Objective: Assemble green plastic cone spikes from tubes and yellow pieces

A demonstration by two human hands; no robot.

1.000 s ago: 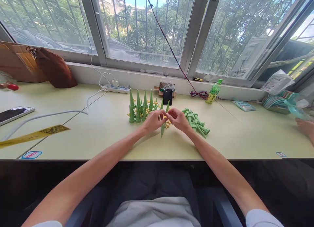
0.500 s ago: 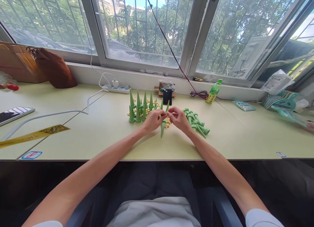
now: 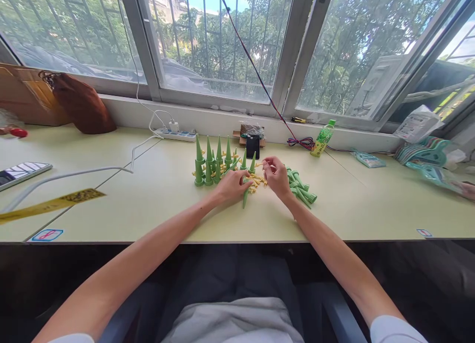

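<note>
My left hand (image 3: pixel 233 185) is closed around a green plastic cone-shaped spike (image 3: pixel 245 199), whose narrow tip points toward the front of the table; its upper part is hidden by the fingers. Pinched in my right hand (image 3: pixel 275 176) is a small yellow plastic piece (image 3: pixel 260 165), held just right of the left hand. Between and below the hands lies a loose pile of similar yellow pieces (image 3: pixel 254 185). Left of my left hand, several green spikes (image 3: pixel 199 172) stand upright in rows, some with yellow pieces on them. A heap of loose green spikes (image 3: pixel 302 190) lies beside my right wrist.
Behind the hands, a black phone (image 3: pixel 253 146) leans against a small box. A green drink bottle (image 3: pixel 323 138) and coiled cable (image 3: pixel 301 143) are near the window. A power strip (image 3: pixel 176 133), brown pouch (image 3: pixel 83 103) and another phone (image 3: pixel 24 174) are at left.
My right hand has moved right, away from my left hand, and now shows a yellow piece in its fingertips. My left hand stays near the same spot with the green spike.
</note>
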